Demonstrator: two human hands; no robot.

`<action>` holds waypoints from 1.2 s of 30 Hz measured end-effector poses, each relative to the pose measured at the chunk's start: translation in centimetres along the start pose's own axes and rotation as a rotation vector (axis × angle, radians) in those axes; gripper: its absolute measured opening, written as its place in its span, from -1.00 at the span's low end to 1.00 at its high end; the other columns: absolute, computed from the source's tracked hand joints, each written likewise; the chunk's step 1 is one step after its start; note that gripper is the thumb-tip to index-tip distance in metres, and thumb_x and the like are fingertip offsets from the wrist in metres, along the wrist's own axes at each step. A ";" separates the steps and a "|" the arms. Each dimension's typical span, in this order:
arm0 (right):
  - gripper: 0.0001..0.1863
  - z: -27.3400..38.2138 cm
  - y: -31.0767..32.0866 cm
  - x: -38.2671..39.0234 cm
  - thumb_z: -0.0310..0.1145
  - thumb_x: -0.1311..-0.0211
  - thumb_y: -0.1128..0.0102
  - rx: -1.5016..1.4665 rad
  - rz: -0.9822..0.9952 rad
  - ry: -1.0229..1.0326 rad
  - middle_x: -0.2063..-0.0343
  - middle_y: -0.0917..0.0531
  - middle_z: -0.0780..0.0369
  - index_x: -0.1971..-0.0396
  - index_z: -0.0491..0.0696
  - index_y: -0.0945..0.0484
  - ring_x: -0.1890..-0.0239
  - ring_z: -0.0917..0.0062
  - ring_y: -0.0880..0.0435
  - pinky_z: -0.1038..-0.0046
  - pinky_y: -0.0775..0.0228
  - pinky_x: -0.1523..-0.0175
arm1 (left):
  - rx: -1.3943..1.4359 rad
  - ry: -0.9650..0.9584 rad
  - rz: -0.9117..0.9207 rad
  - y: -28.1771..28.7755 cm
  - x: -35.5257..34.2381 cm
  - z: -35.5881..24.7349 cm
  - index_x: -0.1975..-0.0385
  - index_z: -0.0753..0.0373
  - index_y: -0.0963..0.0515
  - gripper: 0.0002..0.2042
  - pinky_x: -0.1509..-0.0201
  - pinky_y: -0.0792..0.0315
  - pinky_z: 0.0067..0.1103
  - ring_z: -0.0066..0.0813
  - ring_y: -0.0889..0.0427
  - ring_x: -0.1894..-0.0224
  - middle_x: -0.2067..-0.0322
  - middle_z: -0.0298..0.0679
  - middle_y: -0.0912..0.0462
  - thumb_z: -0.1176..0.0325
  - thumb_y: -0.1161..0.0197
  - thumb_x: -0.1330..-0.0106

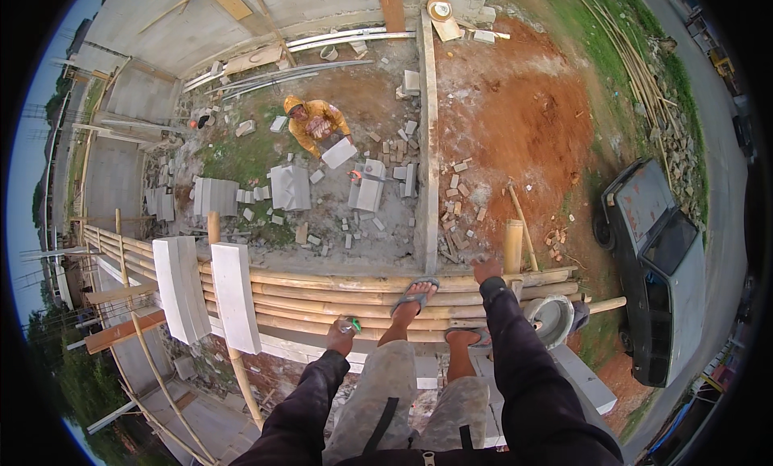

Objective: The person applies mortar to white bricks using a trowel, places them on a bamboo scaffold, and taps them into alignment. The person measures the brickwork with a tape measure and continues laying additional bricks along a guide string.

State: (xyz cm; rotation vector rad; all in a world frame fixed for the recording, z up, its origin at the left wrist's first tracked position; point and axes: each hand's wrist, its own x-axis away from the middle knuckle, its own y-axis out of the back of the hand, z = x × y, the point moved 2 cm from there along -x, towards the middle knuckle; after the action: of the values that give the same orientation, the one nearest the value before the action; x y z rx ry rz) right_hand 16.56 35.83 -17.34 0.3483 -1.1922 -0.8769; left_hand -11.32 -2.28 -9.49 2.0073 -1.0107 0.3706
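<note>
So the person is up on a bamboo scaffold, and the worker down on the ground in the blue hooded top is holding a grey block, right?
Not quite: the worker's hooded top is yellow, not blue. The head view shows this. The rest holds: the person stands on the bamboo scaffold, and the worker below holds a grey block.

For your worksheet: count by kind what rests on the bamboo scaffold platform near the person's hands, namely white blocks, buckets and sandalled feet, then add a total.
White blocks: 2
Buckets: 1
Sandalled feet: 2
Total: 5
</note>
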 end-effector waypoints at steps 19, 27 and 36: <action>-0.19 11.8 -7.1 7.9 0.29 -0.37 0.20 -1.559 0.886 -0.120 -0.15 -0.49 0.12 -0.32 -0.11 -0.22 -0.16 0.46 -0.49 0.44 -0.26 -0.26 | 1.037 0.607 0.531 4.4 -1.5 -4.6 -0.35 0.26 -0.19 -0.11 -0.33 -0.19 -0.09 0.00 -0.34 -0.26 -0.23 0.03 -0.37 -0.44 0.24 -0.28; -0.15 3.8 2.8 14.0 0.30 -0.33 0.15 -1.481 0.639 -0.154 -0.13 -0.50 0.09 -0.32 -0.14 -0.20 -0.15 0.41 -0.49 0.40 -0.27 -0.25 | 0.365 0.521 0.748 -5.4 -2.7 -9.5 -0.16 0.28 -0.38 -0.45 -0.14 -0.39 -0.28 -0.15 -0.47 -0.07 -0.08 -0.05 -0.49 -0.03 0.00 -0.33; -0.11 -0.7 17.1 21.7 0.31 -0.28 0.09 -1.372 0.273 0.112 -0.11 -0.51 0.06 -0.31 -0.18 -0.18 -0.15 0.35 -0.49 0.36 -0.28 -0.25 | 0.104 -0.173 1.150 -9.2 3.1 -30.8 -0.29 0.28 -0.26 -0.25 -0.31 -0.28 -0.22 -0.12 -0.44 -0.18 -0.17 -0.09 -0.43 -0.01 -0.27 -0.15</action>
State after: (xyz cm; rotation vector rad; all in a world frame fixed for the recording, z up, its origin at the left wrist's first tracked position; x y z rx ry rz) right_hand 26.27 30.34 7.95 -0.8455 -0.3179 -1.2001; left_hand 0.78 23.41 5.90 1.3485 -2.2333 0.8533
